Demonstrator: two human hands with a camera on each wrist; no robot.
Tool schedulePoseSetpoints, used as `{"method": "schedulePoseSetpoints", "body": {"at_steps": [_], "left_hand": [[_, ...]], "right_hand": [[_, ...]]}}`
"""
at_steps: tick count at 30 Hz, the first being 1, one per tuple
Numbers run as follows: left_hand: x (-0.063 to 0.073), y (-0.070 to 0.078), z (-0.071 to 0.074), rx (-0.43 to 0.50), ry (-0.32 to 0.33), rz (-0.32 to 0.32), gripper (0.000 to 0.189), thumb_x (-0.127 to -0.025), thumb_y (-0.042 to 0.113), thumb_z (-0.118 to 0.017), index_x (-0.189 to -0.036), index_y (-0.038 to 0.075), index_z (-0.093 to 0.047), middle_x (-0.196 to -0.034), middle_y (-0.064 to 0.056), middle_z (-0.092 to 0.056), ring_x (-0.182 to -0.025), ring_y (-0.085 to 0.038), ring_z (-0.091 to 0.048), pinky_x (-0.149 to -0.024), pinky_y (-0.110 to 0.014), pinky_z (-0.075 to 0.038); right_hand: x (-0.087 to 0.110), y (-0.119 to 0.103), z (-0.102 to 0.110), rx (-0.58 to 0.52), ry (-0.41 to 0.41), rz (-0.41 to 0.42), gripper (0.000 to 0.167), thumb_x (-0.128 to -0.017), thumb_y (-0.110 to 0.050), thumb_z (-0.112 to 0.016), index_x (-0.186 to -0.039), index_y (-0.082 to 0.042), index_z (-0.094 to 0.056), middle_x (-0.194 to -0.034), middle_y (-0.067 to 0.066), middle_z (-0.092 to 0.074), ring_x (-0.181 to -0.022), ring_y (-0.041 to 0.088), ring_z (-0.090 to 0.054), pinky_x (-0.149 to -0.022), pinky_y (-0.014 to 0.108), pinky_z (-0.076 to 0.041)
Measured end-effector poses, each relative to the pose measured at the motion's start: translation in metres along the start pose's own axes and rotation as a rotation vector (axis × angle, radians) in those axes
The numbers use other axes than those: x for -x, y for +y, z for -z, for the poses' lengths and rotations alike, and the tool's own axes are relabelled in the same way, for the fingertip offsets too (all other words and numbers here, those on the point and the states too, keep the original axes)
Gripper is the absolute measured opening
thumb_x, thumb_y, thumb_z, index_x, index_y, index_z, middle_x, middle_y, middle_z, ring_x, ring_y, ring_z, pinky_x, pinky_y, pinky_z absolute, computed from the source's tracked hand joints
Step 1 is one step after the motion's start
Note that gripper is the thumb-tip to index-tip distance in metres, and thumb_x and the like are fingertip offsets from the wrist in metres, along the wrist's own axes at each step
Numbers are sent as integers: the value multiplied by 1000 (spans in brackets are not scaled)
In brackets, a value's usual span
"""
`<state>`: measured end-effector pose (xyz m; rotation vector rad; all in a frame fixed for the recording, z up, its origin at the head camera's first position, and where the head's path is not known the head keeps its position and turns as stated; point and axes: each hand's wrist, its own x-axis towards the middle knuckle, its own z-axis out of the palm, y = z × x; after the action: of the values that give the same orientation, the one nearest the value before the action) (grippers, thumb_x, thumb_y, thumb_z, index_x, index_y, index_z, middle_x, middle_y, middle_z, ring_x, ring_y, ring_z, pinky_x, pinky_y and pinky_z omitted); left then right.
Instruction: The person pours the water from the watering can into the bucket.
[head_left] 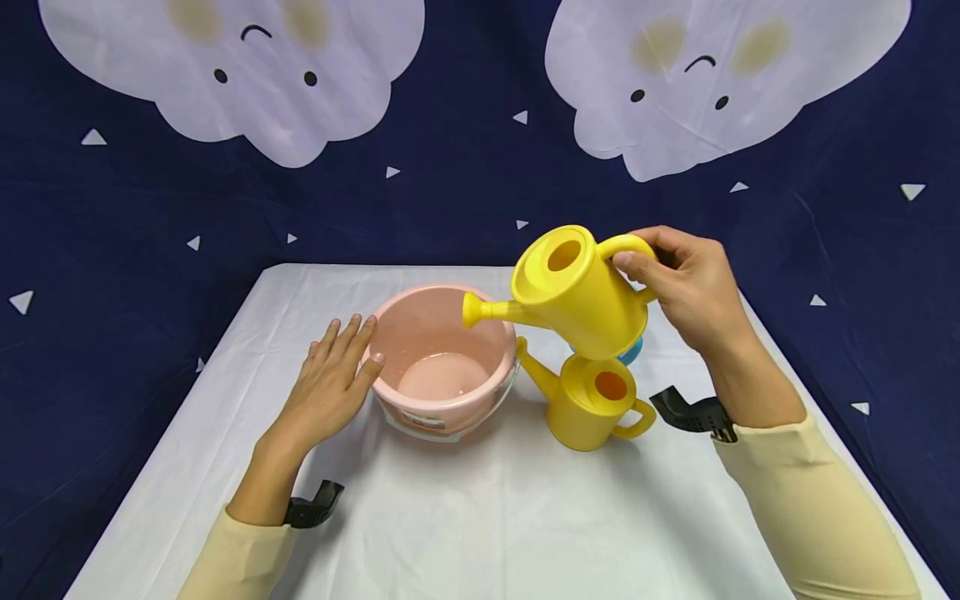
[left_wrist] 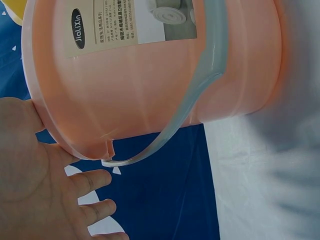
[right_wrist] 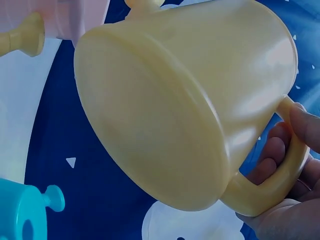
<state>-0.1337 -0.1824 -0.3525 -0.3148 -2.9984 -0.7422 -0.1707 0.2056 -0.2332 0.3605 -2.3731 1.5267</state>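
Observation:
My right hand (head_left: pixel 686 283) grips the handle of a yellow watering can (head_left: pixel 592 292), raised and tilted so its spout hangs over the right rim of a pink bucket (head_left: pixel 442 408). The right wrist view shows the can's base, with fingers (right_wrist: pixel 275 150) curled through the handle. My left hand (head_left: pixel 330 383) rests against the bucket's left rim, its fingers extended. In the left wrist view the bucket's pale bail handle (left_wrist: pixel 195 90) hangs down its side. A little liquid seems to glisten inside the bucket. No stream shows at the spout.
A second yellow watering can (head_left: pixel 585 417) stands right of the bucket, its spout toward it. Behind it a blue watering can (right_wrist: pixel 22 210) is mostly hidden in the head view. White cloth covers the table (head_left: pixel 480 517); a dark blue cloud-patterned cloth (head_left: pixel 465 208) lies beyond it.

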Motion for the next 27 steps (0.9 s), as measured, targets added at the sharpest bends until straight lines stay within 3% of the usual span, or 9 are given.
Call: {"method": "schedulePoseSetpoints", "body": {"at_steps": [7,16,27], "left_hand": [[0,-1,0,1,2,-4,59,-101,49,-23,-153,23,-11,-160,-11,-10,-148,-35,4,-114,-64,-1],[0,-1,-1,1,3,-4,60,-101,50,-23,-153,24,-11,-160,-11,-10,-148,-35,3,-114,-64,-1],[0,-1,0,6,1,-3,60,-101,50,-23,-153,23,-10,-160,-11,-9,-148,-35,3,-114,-64,-1]], "right_hand": [[5,7,1,-79,32,0,16,-86,-11,-69,-100,-5,-71,-84,-11,-67,-76,11,-61,-59,19,-54],[11,14,-4,-210,92,-25,19,-83,-17,-72,-96,-4,-70,-75,-2,-62,-72,15,-53,-57,18,-49],[22,21,-8,-328,139,-11,11,-83,-11,-71,-92,-4,-70,-71,-2,-60,-68,13,-52,-56,16,-47]]}}
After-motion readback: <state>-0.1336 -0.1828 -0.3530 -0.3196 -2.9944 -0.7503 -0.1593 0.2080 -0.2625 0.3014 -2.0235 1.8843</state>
